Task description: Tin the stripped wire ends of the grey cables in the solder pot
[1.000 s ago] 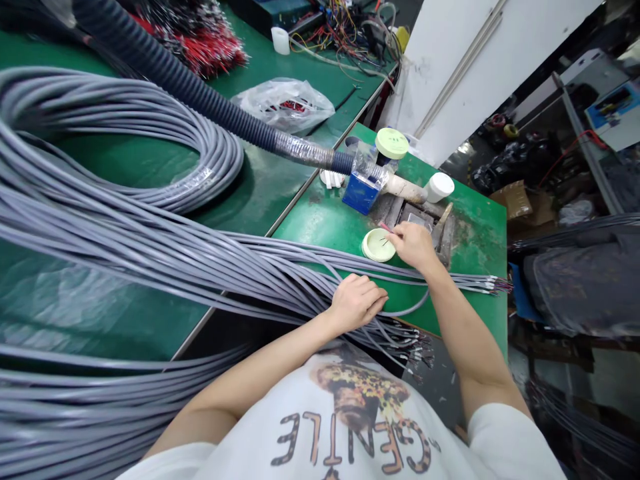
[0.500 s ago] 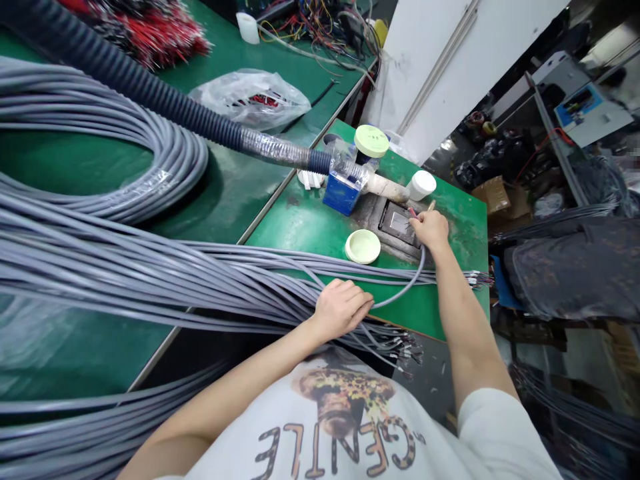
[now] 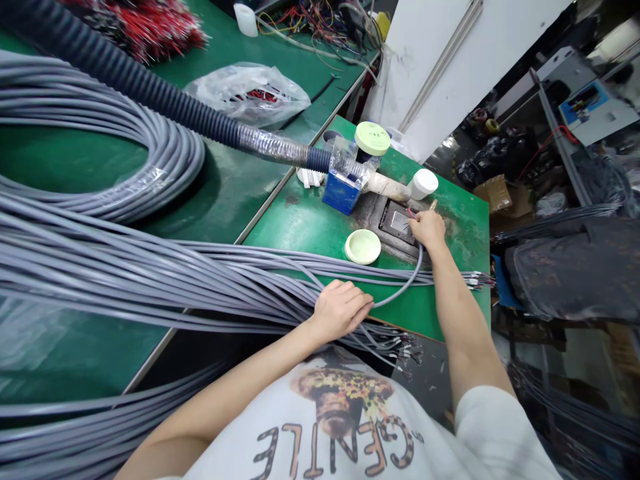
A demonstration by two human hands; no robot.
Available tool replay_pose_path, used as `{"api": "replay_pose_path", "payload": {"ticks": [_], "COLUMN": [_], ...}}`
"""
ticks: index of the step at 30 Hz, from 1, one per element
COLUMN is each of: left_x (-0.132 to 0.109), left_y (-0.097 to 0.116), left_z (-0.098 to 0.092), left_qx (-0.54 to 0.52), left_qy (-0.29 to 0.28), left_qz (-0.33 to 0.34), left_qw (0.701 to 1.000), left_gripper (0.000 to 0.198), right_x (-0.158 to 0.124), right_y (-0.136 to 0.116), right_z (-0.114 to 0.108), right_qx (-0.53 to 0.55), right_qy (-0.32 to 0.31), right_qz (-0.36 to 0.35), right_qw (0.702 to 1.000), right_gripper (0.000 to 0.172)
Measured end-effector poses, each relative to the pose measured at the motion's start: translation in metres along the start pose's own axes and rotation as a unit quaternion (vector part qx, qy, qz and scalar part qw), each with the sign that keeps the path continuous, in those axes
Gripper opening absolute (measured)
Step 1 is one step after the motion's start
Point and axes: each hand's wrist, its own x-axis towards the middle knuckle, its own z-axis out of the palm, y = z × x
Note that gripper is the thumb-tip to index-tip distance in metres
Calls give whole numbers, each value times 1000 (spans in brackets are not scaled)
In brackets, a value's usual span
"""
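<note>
A grey cable [image 3: 400, 291] curves up from the bundle between my two hands. My left hand [image 3: 342, 309] is closed around it at the edge of the grey cable bundle [image 3: 225, 283]. Further right, my right hand [image 3: 429, 227] is closed on the cable's end, with thin stripped wires showing past the fingertips. Those wires are over a dark square solder pot [image 3: 399, 220] with a shiny grey surface. A shallow cream dish [image 3: 363, 247] sits just left of the pot. The mouth of an extraction hose [image 3: 390, 188] is right behind it.
A blue box [image 3: 341, 193] props the hose, near a jar with a pale green lid [image 3: 373, 138]. A white cup [image 3: 423, 183] stands behind the pot. Coiled grey cable [image 3: 170, 167] and a plastic bag [image 3: 250, 93] lie on the left bench. Loose cable ends [image 3: 405, 347] hang over the front edge.
My right hand has shifted very slightly left, with the wire ends still over the solder pot. My left hand stays in place on the cable.
</note>
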Motion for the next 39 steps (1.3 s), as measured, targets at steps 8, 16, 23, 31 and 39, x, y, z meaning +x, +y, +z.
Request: {"api": "replay_pose_path", "payload": {"ticks": [8,16,23,31,39], "left_x": [-1,-2,7,55,76], "left_y": [-1,-2,5,32,61], "left_z": [1,3,-5,1,-9], "left_qx": [-10,1,-101,-598,-756], "left_qy": [0,-4,20,111,130], "left_qz": [-2,-6,-54,-274,-334], "left_qw": [1000,1000,993,745,547], "left_gripper": [14,16,13,40,26], "right_x": [2,-25,-101,-159,-187], "right_y": [-1,11,7,-17,-19], "right_z": [1,-22,-61,-73,-77], "right_qx": [7,193,423,555,580], "right_qy": [-4,53,52,-23,-55], "right_qz": [1,-54,-97,-132,-163], "right_qw": [1000,978,899,821,796], "right_gripper": [31,33,33,33,26]}}
